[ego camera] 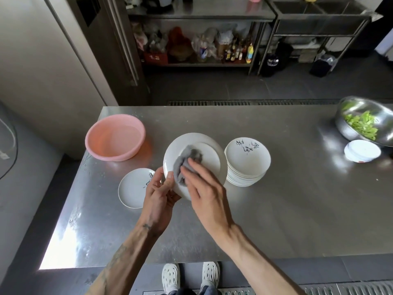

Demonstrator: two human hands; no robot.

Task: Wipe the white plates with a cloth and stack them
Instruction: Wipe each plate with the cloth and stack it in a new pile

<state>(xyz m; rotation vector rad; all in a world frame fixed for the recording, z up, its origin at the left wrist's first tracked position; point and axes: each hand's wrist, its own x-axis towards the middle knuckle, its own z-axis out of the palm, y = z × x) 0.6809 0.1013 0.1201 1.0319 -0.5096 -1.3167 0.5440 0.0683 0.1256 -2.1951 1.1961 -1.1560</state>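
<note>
- Right hand's fingers [192,170] lie mostly straight and flat, pressing a bunched grey cloth [188,159] against the plate. I can't see the thumb, so no idea if it's pinching anything.
- Left thumb [170,177] is clamped on the near edge of the plate at about 7 o'clock on its rim. The other fingers curl round behind it.
- So the left hand [158,194] grips the plate and the right hand [205,188] just pushes the cloth around on it.
- The white plate [209,158] is held up off the table, tilted toward the camera, with what looks like its underside facing up (there's a raised ring on it).
- Taking that plate as the middle of the clock:
- 3 o'clock, just beside it: a tall stack of plates [247,161] with black brush writing on the top one.
- 8 o'clock, partly behind the left hand: a single plate [131,188] lying flat, same black writing.
- 10 o'clock: a pink basin [112,154], near the far left corner of the steel table [287,199].
- 2 o'clock, well apart at the right edge: a steel bowl [344,126] with green leaves [361,124] in it, and a small white round container [362,151] just in front of it.
- 6 o'clock, below the table edge: white shoes [170,277] on the floor.
</note>
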